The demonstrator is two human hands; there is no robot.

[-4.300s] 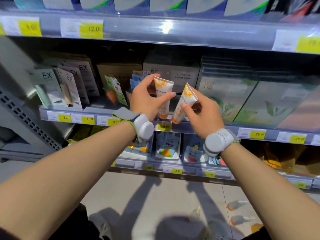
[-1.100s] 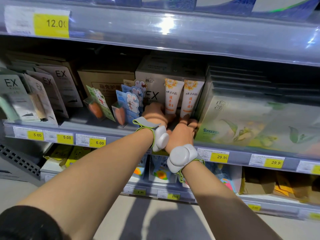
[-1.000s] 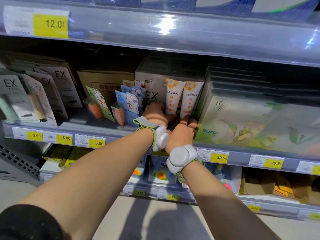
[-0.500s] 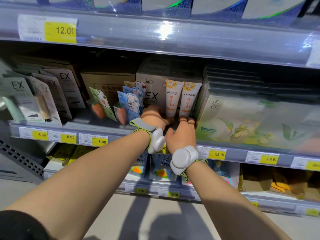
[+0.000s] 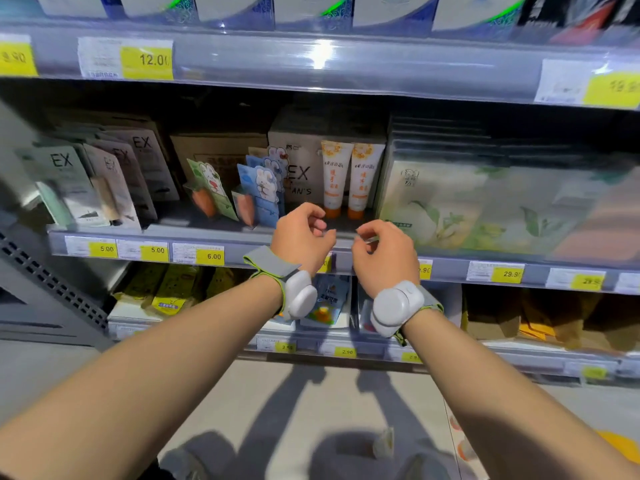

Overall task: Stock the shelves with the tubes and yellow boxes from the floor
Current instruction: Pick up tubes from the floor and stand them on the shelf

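Two white tubes with orange caps stand side by side, caps down, on the middle shelf [image 5: 242, 237]: the left tube [image 5: 334, 178] and the right tube [image 5: 363, 180]. My left hand [image 5: 303, 239] and my right hand [image 5: 384, 254] hover just in front of the shelf edge below the tubes, fingers loosely curled and holding nothing. On the floor at the bottom right lie another tube [image 5: 384, 441], blurred, some orange-capped tubes [image 5: 459, 441] and a yellow box [image 5: 620, 445], partly hidden by my right arm.
Carrot-and-rabbit packets [image 5: 242, 192] stand left of the tubes, a cardboard box [image 5: 298, 161] behind them, large green-leaf boxes [image 5: 467, 202] to the right. EX packets [image 5: 90, 181] fill the shelf's left. Sachets and yellow packs sit on the lower shelf [image 5: 329, 344].
Both hands let go of the two tubes, which now stand on the shelf, and have drawn back toward me. The view has pulled back and tilted down.
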